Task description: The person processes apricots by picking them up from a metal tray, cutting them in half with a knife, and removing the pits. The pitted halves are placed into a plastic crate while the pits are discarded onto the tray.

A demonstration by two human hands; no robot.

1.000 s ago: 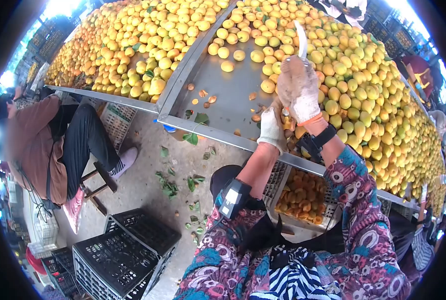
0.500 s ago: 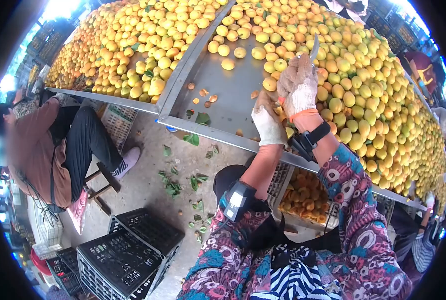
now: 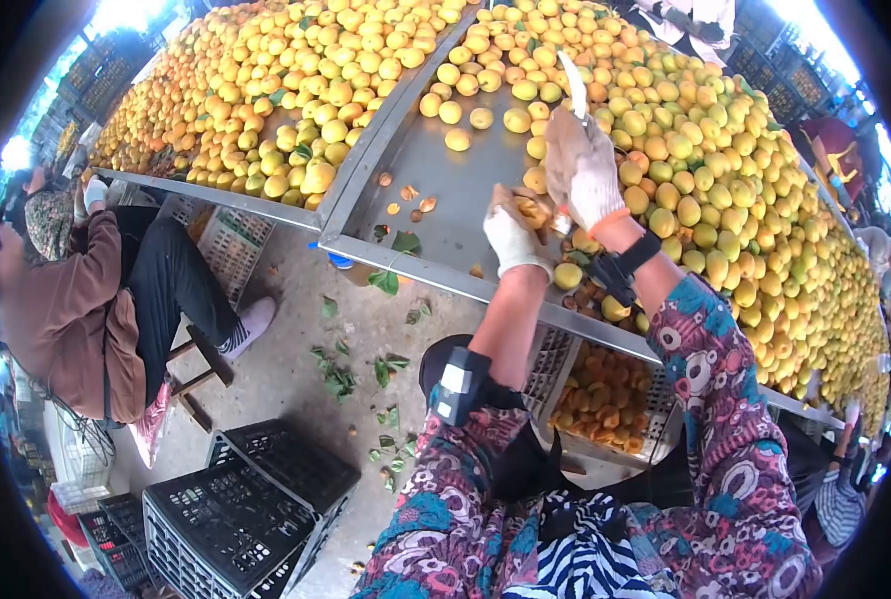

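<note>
A split apricot [image 3: 531, 212] is gripped in the closed fingers of the gloved left hand [image 3: 513, 240], over the tabletop [image 3: 455, 200] edge. A knife [image 3: 572, 85] is clenched in the right hand [image 3: 583, 175], blade upward, just beside it. With hands this close, the left glove could be cut, or the wet fruit dropped onto the floor [image 3: 296, 329].

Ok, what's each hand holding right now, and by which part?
The right hand grips a small silver-bladed knife by its handle, with the blade pointing up. The left hand holds a small orange round fruit, with its fingers around the lower side.
</note>
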